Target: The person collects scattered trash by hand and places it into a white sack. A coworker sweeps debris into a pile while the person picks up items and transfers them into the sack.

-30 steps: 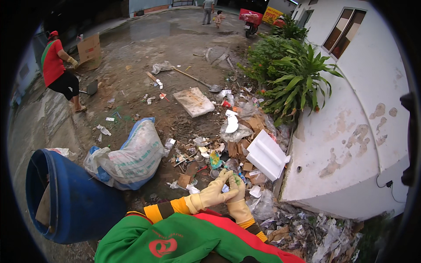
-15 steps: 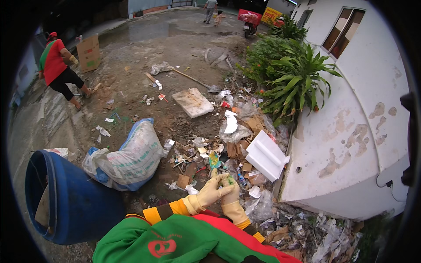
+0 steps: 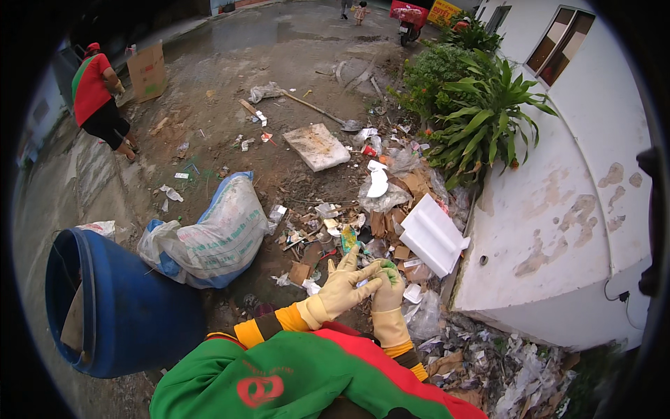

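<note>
Both my hands wear cream rubber gloves and meet above a heap of litter (image 3: pixel 307 253). My left hand (image 3: pixel 342 288) is open, its fingers stretched forward and apart, some of them touching the other hand. My right hand (image 3: pixel 388 293) has its fingers curled closed, with green on the glove near the fingertips; whatever lies inside them is hidden. Just beyond my left fingertips is a yellow-green wrapper (image 3: pixel 349 238). A white foam box (image 3: pixel 434 236) rests on the heap to the right of my hands.
To the left a blue barrel (image 3: pixel 143 300) lies tilted beside a stuffed white sack (image 3: pixel 220 241). Farther off are a shovel (image 3: pixel 317 108) and a dirty foam slab (image 3: pixel 316 146). A white wall (image 3: pixel 551 209) and plants (image 3: pixel 481 119) border the right. Another person (image 3: pixel 98 91) stands near a cardboard box (image 3: pixel 146 72).
My left fingers have spread and straightened from a pinch against the right hand. The view has shifted slightly. The other person has turned toward the cardboard box.
</note>
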`<action>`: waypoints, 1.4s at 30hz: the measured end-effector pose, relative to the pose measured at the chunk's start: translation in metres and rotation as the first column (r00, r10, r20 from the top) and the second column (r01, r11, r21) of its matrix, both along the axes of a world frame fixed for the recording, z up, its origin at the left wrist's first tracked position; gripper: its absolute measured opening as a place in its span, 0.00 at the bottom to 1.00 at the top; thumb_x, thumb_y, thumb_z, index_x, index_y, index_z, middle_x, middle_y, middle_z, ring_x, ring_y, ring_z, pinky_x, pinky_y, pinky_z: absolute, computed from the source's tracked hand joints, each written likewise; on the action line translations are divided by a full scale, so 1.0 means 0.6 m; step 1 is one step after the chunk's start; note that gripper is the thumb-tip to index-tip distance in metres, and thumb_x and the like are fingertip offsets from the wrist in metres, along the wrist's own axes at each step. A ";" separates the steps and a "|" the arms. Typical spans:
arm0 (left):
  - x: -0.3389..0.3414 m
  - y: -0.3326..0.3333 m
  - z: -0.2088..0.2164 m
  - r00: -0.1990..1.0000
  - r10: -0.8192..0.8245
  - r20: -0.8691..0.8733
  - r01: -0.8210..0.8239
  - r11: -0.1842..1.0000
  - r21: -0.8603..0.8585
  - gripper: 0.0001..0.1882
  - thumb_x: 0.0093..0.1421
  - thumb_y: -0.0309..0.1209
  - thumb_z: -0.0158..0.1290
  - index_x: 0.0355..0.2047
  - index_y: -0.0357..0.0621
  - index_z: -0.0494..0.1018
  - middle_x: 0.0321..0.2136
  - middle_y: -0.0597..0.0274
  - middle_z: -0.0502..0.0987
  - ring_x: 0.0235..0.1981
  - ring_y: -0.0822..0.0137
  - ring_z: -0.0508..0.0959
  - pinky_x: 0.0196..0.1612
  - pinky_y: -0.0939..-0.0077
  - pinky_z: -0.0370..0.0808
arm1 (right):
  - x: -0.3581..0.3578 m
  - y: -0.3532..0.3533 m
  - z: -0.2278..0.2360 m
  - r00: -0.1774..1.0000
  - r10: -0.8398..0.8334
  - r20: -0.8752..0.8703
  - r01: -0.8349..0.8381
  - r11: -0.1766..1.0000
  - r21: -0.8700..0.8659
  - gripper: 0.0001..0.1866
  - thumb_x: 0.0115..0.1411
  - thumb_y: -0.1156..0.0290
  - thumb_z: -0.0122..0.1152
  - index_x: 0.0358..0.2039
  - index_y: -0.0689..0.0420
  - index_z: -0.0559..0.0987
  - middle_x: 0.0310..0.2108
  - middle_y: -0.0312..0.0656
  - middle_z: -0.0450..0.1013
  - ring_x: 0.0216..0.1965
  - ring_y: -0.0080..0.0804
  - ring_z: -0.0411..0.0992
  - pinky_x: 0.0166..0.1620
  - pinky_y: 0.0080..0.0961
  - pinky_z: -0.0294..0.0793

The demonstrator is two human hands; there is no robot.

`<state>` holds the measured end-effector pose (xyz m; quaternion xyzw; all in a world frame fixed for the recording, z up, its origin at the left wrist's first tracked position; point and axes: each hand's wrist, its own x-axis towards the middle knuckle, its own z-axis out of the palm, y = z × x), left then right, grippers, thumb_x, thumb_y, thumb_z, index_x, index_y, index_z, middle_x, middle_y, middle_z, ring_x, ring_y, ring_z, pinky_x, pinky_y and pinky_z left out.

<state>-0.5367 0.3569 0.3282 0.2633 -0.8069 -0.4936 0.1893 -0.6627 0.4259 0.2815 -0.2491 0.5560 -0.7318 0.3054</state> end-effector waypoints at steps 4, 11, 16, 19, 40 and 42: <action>-0.004 0.003 0.004 0.949 -0.025 -0.314 0.162 0.895 0.416 0.28 0.62 0.47 0.47 0.60 0.50 0.62 0.62 0.40 0.51 0.65 0.47 0.50 0.64 0.51 0.39 | -0.003 -0.003 0.019 0.888 -0.104 -0.449 0.081 0.994 -0.070 0.05 0.54 0.79 0.50 0.28 0.65 0.75 0.37 0.42 0.72 0.34 0.26 0.71 0.38 0.19 0.71; -0.007 -0.005 0.012 0.701 -0.113 -0.704 0.682 0.393 0.616 0.41 0.61 0.43 0.50 0.66 0.41 0.42 0.63 0.55 0.51 0.62 0.65 0.56 0.63 0.67 0.53 | -0.003 0.005 0.055 0.883 -0.160 -0.441 0.164 0.986 -0.029 0.05 0.51 0.77 0.57 0.24 0.67 0.75 0.38 0.49 0.73 0.40 0.37 0.71 0.46 0.28 0.69; -0.003 -0.009 0.008 0.773 -0.101 -0.626 0.534 0.637 0.556 0.31 0.59 0.32 0.53 0.60 0.39 0.55 0.56 0.61 0.61 0.56 0.70 0.62 0.59 0.70 0.60 | -0.004 -0.001 0.072 0.994 -0.031 -0.109 0.023 0.997 -0.073 0.12 0.55 0.68 0.64 0.29 0.65 0.78 0.41 0.43 0.73 0.43 0.31 0.70 0.48 0.24 0.68; 0.001 -0.016 0.003 0.849 -0.052 -0.525 0.451 0.589 0.670 0.23 0.60 0.29 0.52 0.54 0.36 0.62 0.50 0.62 0.66 0.51 0.71 0.66 0.56 0.74 0.63 | -0.009 0.000 0.071 0.984 0.136 -0.115 -0.133 0.991 0.033 0.10 0.56 0.69 0.63 0.32 0.64 0.79 0.44 0.42 0.73 0.44 0.29 0.70 0.49 0.24 0.69; 0.012 -0.026 0.056 0.845 -0.221 -0.487 0.501 0.646 0.576 0.38 0.58 0.29 0.53 0.65 0.44 0.47 0.61 0.50 0.56 0.61 0.62 0.58 0.62 0.68 0.56 | -0.061 -0.007 0.126 0.974 -0.224 0.043 0.225 0.974 -0.027 0.14 0.61 0.62 0.57 0.39 0.61 0.77 0.38 0.40 0.75 0.39 0.25 0.73 0.43 0.21 0.74; 0.020 -0.036 0.063 0.869 -0.254 -0.425 0.356 0.917 0.180 0.39 0.52 0.25 0.58 0.62 0.43 0.54 0.61 0.49 0.58 0.63 0.58 0.57 0.63 0.66 0.54 | -0.080 0.002 0.154 0.978 -0.206 -0.042 0.203 0.977 -0.072 0.14 0.60 0.62 0.57 0.40 0.60 0.76 0.43 0.41 0.74 0.44 0.27 0.73 0.45 0.22 0.74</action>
